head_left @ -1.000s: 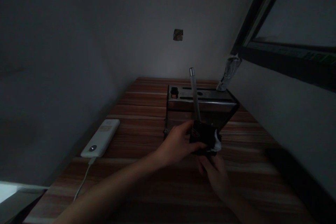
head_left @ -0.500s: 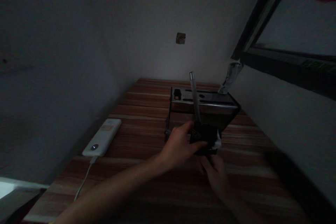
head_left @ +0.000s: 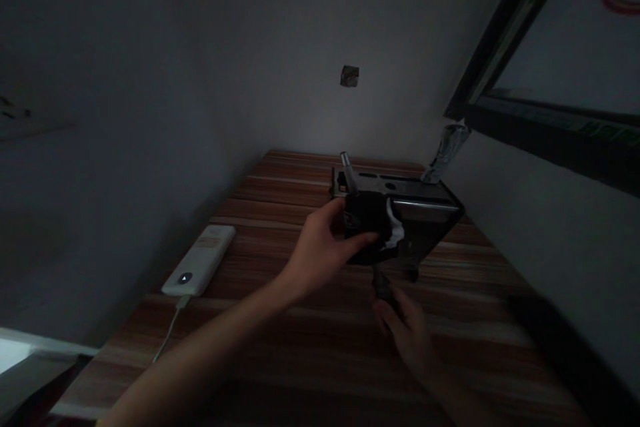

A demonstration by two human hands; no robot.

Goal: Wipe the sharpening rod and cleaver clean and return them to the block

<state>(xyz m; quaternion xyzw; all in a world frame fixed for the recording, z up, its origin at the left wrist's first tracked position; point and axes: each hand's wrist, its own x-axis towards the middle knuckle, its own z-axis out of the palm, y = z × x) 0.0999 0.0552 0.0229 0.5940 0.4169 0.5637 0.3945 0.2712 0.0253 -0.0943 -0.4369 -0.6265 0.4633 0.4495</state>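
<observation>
Left hand (head_left: 316, 250) gripping black bundle (head_left: 369, 220) — right hand (head_left: 409, 330), handle (head_left: 381, 285).

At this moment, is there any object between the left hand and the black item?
Nothing visible: the left hand grips the black item directly, on its left side. The metal frame shows behind the item, not between them.

The left hand (head_left: 320, 243) and the black cloth (head_left: 369, 221) it grips have moved up the rod (head_left: 351, 179), toward the worktop's (head_left: 280, 250) far edge. Less of the rod now sticks out beyond the cloth; its near part shows between cloth and right hand (head_left: 406, 330), which were close together before. The rod's tip leans further toward the worktop's left edge.
</observation>
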